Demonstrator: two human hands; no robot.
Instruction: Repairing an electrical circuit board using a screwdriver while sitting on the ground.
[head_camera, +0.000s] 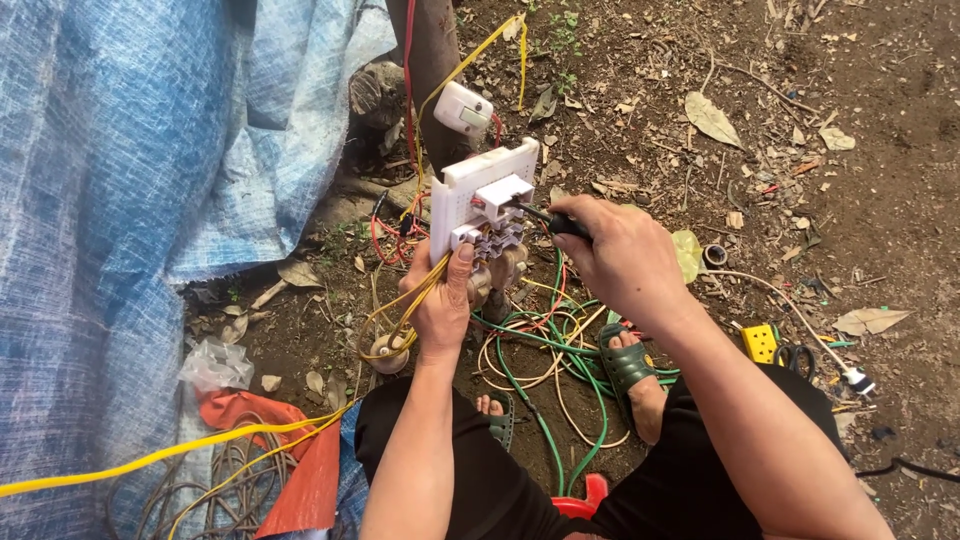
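Observation:
My left hand (443, 300) grips the lower edge of a white electrical switch plate (478, 195), held upright with its back towards me, and pinches several yellow wires (410, 300) against it. My right hand (618, 255) holds a dark-handled screwdriver (548, 219) whose tip meets a white module on the back of the plate. Red, yellow and green wires (545, 345) hang from the plate down to the ground. A second white switch (462, 108) hangs on wires just beyond the plate.
A blue tarpaulin (120, 170) covers the left side. A post (435, 60) rises behind the plate. On the dirt to the right lie a yellow socket block (760, 342), scissors (795, 357) and a white plug (856, 379). An orange cloth (290, 460) lies lower left.

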